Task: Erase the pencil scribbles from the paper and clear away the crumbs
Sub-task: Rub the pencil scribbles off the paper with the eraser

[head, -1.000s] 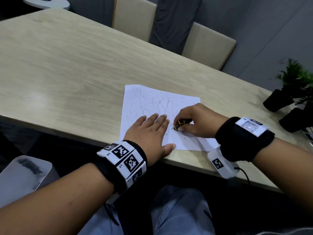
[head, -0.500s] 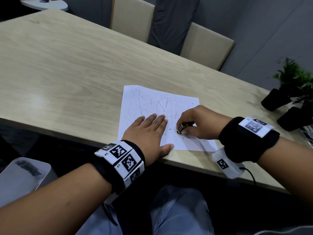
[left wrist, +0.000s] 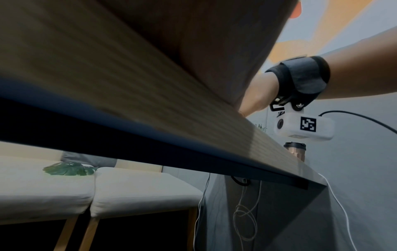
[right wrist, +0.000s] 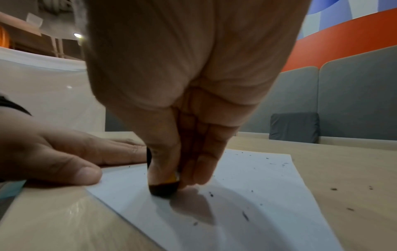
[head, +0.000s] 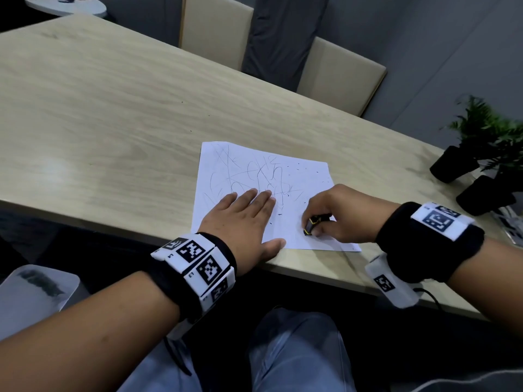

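Observation:
A white paper [head: 305,176] with pencil scribbles [head: 254,176] lies near the table's front edge. My left hand [head: 246,219] lies flat on its left part, fingers straight, pressing it down. My right hand [head: 334,213] pinches a small black and yellow eraser [head: 312,224] and presses its tip onto the paper's near right area. In the right wrist view the eraser [right wrist: 164,189] touches the paper [right wrist: 247,212] under my fingertips. Dark crumbs [right wrist: 244,215] lie scattered on the sheet and on the table beside it.
The wooden table [head: 113,114] stretches far to the left and back. Two small potted plants [head: 481,154] stand at the right edge. Beige chairs [head: 339,75] stand behind the table. A white object [head: 34,295] sits low at the left beside my lap.
My right hand has slid the eraser toward the paper's near edge, away from the left fingertips. The left hand stays flat on the sheet.

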### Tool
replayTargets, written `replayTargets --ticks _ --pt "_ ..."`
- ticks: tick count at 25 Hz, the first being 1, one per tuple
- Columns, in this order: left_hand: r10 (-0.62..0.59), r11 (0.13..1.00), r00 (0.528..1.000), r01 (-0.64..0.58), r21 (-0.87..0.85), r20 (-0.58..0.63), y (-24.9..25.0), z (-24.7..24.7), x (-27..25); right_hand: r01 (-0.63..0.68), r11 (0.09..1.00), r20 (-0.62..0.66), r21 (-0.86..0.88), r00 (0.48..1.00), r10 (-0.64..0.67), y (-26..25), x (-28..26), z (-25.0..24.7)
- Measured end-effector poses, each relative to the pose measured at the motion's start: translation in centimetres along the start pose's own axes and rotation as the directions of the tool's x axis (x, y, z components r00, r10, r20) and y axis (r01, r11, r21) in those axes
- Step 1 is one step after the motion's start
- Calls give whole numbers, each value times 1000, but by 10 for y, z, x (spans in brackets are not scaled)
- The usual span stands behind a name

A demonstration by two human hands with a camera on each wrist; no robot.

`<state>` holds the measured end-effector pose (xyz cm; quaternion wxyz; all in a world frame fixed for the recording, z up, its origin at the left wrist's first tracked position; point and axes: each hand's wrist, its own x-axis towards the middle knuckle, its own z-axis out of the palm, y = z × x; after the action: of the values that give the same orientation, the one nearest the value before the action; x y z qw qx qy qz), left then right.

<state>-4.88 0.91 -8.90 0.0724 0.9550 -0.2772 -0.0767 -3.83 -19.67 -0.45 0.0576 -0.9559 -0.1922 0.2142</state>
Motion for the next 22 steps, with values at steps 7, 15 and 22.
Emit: replayTargets --ticks 7,15,22 --pt "-4 1000 1000 4 -2 -4 -1 0 -1 50 995 -135 85 990 -38 -3 10 5" --pt "1 1000 1000 -1 1 -3 -1 1 0 -2 998 -38 70 999 4 -2 -15 6" --pt "-18 1000 1000 18 2 4 0 0 0 -35 993 -277 115 959 66 -24 35 7"
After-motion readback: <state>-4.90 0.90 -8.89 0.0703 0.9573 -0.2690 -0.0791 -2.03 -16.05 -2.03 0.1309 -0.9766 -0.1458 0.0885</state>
